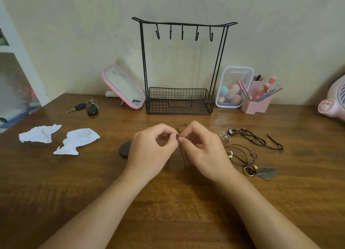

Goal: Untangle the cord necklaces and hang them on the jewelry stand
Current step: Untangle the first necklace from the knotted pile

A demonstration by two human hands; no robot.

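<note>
My left hand [151, 149] and my right hand [203, 151] meet at the table's middle, both pinching a thin brown cord necklace [182, 127] between thumb and fingers. Its dark round pendant [124, 148] lies partly hidden behind my left hand. The black wire jewelry stand [184, 24] rises at the back, its several hooks bare above a mesh basket [179, 104]. To the right lie a black cord necklace with a flower charm [255, 139] and a brown cord necklace with a metal leaf pendant [267, 173].
Two crumpled white papers [74, 141] lie at the left, keys [87, 106] behind them. A pink mirror [124, 87] leans by the stand. A clear box of sponges [233, 88], a pink brush holder [257, 101] and a pink fan [334, 105] stand at the back right.
</note>
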